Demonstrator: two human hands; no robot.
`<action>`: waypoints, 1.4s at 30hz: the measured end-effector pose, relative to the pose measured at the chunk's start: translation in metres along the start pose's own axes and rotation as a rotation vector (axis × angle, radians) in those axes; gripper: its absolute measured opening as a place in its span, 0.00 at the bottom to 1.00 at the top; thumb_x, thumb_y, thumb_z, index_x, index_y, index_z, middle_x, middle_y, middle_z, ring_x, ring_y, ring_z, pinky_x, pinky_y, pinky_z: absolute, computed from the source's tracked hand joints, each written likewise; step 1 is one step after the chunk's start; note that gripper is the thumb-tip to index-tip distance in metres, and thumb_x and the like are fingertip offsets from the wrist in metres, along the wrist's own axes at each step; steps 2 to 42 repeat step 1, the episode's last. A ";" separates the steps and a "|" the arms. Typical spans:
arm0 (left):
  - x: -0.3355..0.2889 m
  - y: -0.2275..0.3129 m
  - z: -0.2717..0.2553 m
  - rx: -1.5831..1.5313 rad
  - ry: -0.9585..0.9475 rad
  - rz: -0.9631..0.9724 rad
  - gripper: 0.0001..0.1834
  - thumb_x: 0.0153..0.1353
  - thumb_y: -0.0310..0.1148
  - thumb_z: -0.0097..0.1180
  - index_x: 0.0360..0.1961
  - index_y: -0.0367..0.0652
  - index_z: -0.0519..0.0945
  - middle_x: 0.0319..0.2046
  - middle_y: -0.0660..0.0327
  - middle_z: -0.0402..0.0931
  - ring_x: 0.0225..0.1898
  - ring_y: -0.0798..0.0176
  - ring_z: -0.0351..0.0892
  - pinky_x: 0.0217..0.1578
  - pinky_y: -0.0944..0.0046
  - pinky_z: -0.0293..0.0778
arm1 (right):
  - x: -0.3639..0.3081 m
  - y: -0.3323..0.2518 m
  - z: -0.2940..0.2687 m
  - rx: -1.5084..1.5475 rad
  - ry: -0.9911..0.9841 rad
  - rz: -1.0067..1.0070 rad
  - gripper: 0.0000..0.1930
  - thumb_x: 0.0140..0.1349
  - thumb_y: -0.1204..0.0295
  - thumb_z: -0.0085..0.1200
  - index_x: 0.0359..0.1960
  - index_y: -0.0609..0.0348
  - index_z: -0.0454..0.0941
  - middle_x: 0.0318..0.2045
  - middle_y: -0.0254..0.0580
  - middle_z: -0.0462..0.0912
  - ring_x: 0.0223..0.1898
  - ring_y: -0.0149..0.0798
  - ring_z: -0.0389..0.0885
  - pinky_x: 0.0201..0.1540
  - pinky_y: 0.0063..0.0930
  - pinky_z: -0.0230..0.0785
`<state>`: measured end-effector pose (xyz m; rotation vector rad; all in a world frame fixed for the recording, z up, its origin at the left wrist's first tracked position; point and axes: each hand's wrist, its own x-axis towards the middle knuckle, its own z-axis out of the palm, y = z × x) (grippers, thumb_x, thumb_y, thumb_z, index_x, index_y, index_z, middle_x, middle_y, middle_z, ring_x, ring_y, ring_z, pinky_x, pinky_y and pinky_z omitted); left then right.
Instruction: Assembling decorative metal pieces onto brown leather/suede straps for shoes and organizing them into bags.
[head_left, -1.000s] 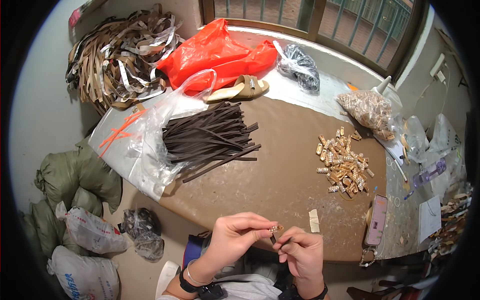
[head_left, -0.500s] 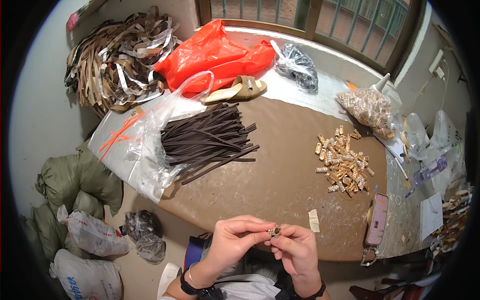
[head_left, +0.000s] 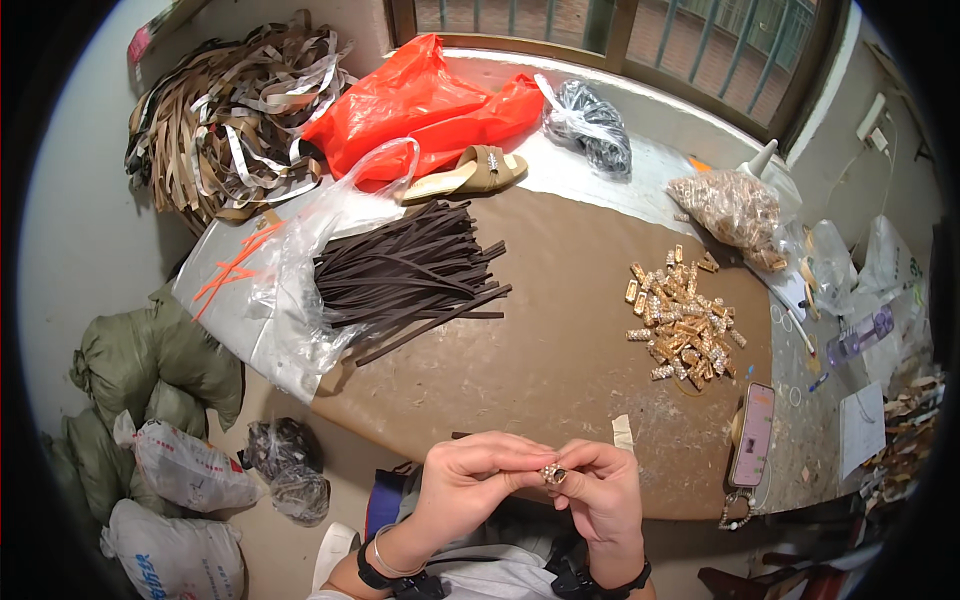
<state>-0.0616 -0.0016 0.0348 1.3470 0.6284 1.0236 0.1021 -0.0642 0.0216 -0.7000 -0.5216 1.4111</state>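
Just past the table's front edge, my two hands meet over a small gold rhinestone-studded buckle (head_left: 553, 474), its hollow opening showing. My left hand (head_left: 480, 475) pinches it from the left with thumb and fingers. On the other side, my right hand (head_left: 598, 485) grips it between thumb and bent forefinger. A short dark end (head_left: 460, 435), like a strap's, shows behind my left hand; whether it reaches the buckle is hidden. Similar gold buckles (head_left: 690, 320) lie heaped on the right of the table. Dark brown straps (head_left: 410, 265) lie bundled at the left, partly in a clear plastic bag (head_left: 290, 290).
A phone (head_left: 752, 435) stands at the right edge. Behind are a tan sandal (head_left: 475, 172), a red plastic bag (head_left: 420, 110), a bag of buckles (head_left: 735, 210) and a black bundle (head_left: 590, 130). Tape (head_left: 622, 432) sticks near my right hand. Sacks (head_left: 160, 350) fill the floor at left.
The buckle has turned slightly and moved a little right and down between my fingers. A dark strap-like end now shows behind my left hand. The view has shifted slightly.
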 end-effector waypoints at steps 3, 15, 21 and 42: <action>0.000 0.003 0.000 0.006 -0.011 -0.047 0.10 0.56 0.17 0.64 0.39 0.36 0.88 0.40 0.54 0.86 0.44 0.58 0.85 0.47 0.64 0.80 | -0.001 0.000 -0.001 0.001 0.003 0.000 0.06 0.57 0.87 0.62 0.36 0.72 0.83 0.35 0.52 0.84 0.30 0.36 0.84 0.28 0.19 0.78; 0.000 0.003 0.000 0.006 -0.011 -0.047 0.10 0.56 0.17 0.64 0.39 0.36 0.88 0.40 0.54 0.86 0.44 0.58 0.85 0.47 0.64 0.80 | -0.001 0.000 -0.001 0.001 0.003 0.000 0.06 0.57 0.87 0.62 0.36 0.72 0.83 0.35 0.52 0.84 0.30 0.36 0.84 0.28 0.19 0.78; 0.000 0.003 0.000 0.006 -0.011 -0.047 0.10 0.56 0.17 0.64 0.39 0.36 0.88 0.40 0.54 0.86 0.44 0.58 0.85 0.47 0.64 0.80 | -0.001 0.000 -0.001 0.001 0.003 0.000 0.06 0.57 0.87 0.62 0.36 0.72 0.83 0.35 0.52 0.84 0.30 0.36 0.84 0.28 0.19 0.78; 0.000 0.003 0.000 0.006 -0.011 -0.047 0.10 0.56 0.17 0.64 0.39 0.36 0.88 0.40 0.54 0.86 0.44 0.58 0.85 0.47 0.64 0.80 | -0.001 0.000 -0.001 0.001 0.003 0.000 0.06 0.57 0.87 0.62 0.36 0.72 0.83 0.35 0.52 0.84 0.30 0.36 0.84 0.28 0.19 0.78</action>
